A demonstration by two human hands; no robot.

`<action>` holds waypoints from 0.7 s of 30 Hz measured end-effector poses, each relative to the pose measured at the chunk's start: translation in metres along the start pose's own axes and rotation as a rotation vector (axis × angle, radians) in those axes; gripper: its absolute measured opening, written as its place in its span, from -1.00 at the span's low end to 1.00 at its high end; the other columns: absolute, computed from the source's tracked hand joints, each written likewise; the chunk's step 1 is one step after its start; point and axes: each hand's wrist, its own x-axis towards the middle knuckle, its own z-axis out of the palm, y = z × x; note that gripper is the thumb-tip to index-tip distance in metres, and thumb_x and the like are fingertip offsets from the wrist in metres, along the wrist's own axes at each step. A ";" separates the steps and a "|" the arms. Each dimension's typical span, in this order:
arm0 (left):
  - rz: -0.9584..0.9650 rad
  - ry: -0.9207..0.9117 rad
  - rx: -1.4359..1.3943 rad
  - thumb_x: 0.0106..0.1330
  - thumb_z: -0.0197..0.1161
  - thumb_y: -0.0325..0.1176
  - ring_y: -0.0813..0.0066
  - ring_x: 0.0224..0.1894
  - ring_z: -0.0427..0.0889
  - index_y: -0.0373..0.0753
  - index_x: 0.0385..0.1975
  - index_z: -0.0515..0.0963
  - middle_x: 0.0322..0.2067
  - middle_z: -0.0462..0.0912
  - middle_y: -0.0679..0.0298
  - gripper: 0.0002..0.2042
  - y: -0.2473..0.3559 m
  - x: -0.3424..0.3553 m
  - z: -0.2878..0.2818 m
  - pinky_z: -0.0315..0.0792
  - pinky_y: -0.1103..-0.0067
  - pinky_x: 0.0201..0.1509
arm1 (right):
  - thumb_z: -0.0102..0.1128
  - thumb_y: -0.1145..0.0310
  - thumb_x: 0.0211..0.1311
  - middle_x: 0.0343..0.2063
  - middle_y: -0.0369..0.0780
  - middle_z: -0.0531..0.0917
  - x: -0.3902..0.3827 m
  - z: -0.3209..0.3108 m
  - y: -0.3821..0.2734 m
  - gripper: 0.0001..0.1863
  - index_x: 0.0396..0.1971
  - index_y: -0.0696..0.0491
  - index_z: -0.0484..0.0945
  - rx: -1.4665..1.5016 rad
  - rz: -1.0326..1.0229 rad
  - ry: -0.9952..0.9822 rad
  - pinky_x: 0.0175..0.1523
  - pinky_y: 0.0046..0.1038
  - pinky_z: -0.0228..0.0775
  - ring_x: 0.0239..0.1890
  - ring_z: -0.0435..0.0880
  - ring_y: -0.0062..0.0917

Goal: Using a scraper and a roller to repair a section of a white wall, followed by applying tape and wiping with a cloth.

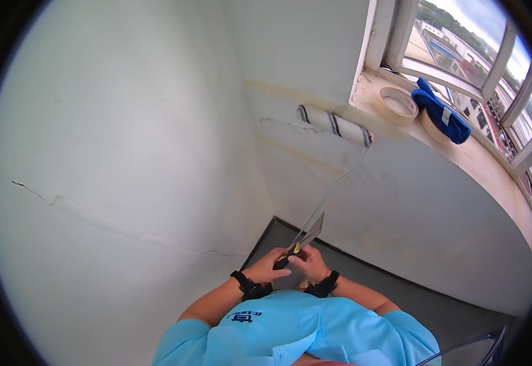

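Observation:
My left hand [267,266] and my right hand [311,263] are close together in front of my chest, both closed. Between them lies a putty knife [314,229], its broad metal blade tilted up and its black-and-yellow handle running down across my left palm. The fingers of my right hand press on that handle. A paint roller [337,125] with a white, dark-striped sleeve reaches out toward the wall below the window. Its long thin wire frame runs down to my left fingers; the roller's grip is hidden there. I cannot tell whether the sleeve touches the wall.
On the window sill [488,177] stand a roll of masking tape [398,105] and a blue cloth item [440,113] lying over another roll. The window [455,46] is at the upper right. Cracks [32,192] cross the pale left wall [125,122]. Grey floor [394,287] lies below.

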 end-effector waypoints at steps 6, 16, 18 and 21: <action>0.119 -0.053 0.118 0.07 0.09 -0.58 0.39 -0.07 0.36 -0.25 -0.04 0.31 -0.12 0.28 0.19 -0.61 0.002 0.000 -0.010 0.31 0.56 0.02 | -0.08 0.45 0.07 -0.41 -0.23 0.45 -0.013 -0.006 -0.024 -0.83 -0.30 0.10 0.32 0.295 -0.124 0.289 -0.07 -0.40 0.32 -0.27 0.48 -0.50; 0.138 0.027 -0.264 0.13 0.09 -0.57 0.54 -0.18 0.46 -0.31 -0.08 0.32 -0.21 0.42 0.22 -0.68 -0.016 -0.009 0.000 0.35 0.63 -0.06 | 0.05 0.47 0.13 -0.50 -0.29 0.49 -0.010 0.022 -0.054 -0.91 -0.37 0.13 0.38 -0.061 -0.240 0.631 -0.37 -0.62 0.29 -0.50 0.39 -0.69; 0.107 -0.030 -0.191 0.14 0.10 -0.55 0.57 -0.19 0.45 -0.31 -0.08 0.33 -0.22 0.44 0.24 -0.68 -0.017 -0.011 -0.008 0.35 0.63 -0.06 | 0.06 0.48 0.12 -0.48 -0.30 0.51 -0.001 0.025 -0.053 -0.90 -0.37 0.13 0.38 -0.205 -0.311 0.610 -0.38 -0.64 0.27 -0.49 0.37 -0.71; 0.082 -0.072 -0.054 0.16 0.12 -0.46 0.64 -0.23 0.45 -0.30 -0.08 0.39 -0.25 0.48 0.29 -0.70 -0.002 -0.016 -0.014 0.34 0.67 -0.07 | 0.10 0.48 0.09 -0.47 -0.33 0.51 0.004 0.019 -0.045 -0.88 -0.38 0.14 0.37 -0.377 -0.366 0.515 -0.38 -0.67 0.24 -0.49 0.29 -0.76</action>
